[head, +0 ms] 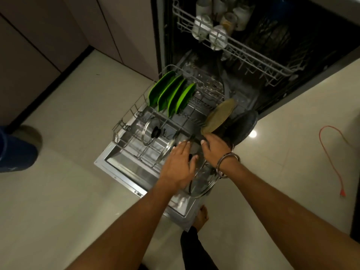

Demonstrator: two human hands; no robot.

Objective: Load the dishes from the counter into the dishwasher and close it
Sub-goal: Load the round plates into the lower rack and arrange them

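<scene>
- Two hands down at the near right corner of the pulled-out lower rack (pixel 124 121), both on one glass lid (pixel 200 182).
- Left hand (pixel 180 164): fingers straight and spread, laid flat across the lid's face, thumb beside its black knob (pixel 190 157).
- Right hand (pixel 215 148): fingers curled over the lid's far upper edge, seemingly gripping the rim; fingertips partly hidden, so not certain. Metal bangle (pixel 227 164) on that wrist.
- Lid tilted, near edge low over the open dishwasher door (pixel 116 168), far edge up toward the right hand; probably being stood on edge between the tines, not yet seated.
- Key relation: free slot just ahead and left of both hands, the lid's plane running roughly along the rack's rows; left hand nearer the slot, right hand steadying from above.
- In the way: a second glass lid (pixel 153 131) with black knob, upright in the rack just left; dark pan (pixel 243 127) and tan plate (pixel 218 115) leaning close behind the right hand.
- Farther back: four green plates (pixel 171 92) upright in a row at the rack's left side.
- Farthest: upper rack (pixel 253 53) slid out, holding upturned cups and jars (pixel 216 34).
- On the floor: orange cable (pixel 331 158) at right, a bare foot (pixel 201 216) under the door's corner.
</scene>
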